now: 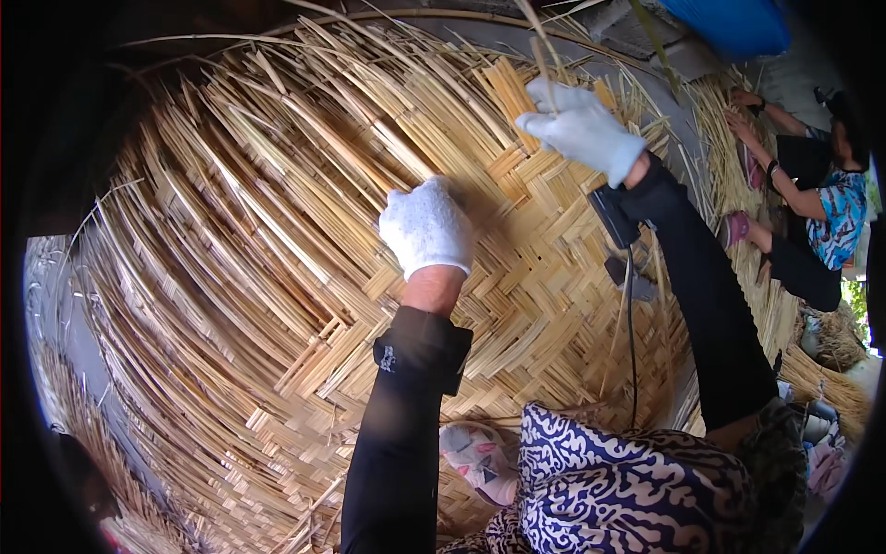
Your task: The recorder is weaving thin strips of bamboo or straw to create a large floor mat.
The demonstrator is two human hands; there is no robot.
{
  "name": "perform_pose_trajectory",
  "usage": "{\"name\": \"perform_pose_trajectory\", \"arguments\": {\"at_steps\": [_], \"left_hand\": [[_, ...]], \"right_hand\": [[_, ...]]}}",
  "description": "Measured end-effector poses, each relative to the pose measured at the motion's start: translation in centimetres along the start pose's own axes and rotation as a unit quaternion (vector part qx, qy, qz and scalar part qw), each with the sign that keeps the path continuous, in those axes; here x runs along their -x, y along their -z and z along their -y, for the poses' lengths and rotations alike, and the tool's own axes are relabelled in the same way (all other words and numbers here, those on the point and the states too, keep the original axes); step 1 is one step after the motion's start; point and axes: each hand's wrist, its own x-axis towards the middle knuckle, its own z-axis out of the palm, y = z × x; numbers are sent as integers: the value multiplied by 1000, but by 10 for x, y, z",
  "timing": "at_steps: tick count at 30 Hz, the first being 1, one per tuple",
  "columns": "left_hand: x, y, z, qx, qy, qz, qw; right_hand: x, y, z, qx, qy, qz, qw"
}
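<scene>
A large mat of woven flat plant strips, perhaps split cane or reed [554, 242], spreads before me. My left hand [428, 225], in a white knit glove, is curled low over the mat where long loose strips [332, 131] meet the weave. Its fingertips are hidden, so a grip cannot be made out. Farther up to the right, my right hand [585, 128], gloved likewise, has thumb and fingers around a thin upright strip [543, 34]. Just beside that thumb stand wider golden strips [509, 86], rising out of the weave.
A black device with a cable [612, 215] hangs at my right wrist. My foot in a patterned sock [477, 453] rests on the mat. At right, another person [817, 187] sits with hands on a strip mat [716, 131]. Something blue [734, 24] is at the top.
</scene>
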Motion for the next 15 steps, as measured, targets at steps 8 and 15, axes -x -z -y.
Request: {"name": "perform_pose_trajectory", "arguments": {"at_steps": [8,15], "left_hand": [[9,12,-13,-47,-27,59,997],[51,-14,14,83,-140,-171,972]], "right_hand": [[-3,4,-15,332,213,18,919],[31,20,5,-14,100,-311,945]]}}
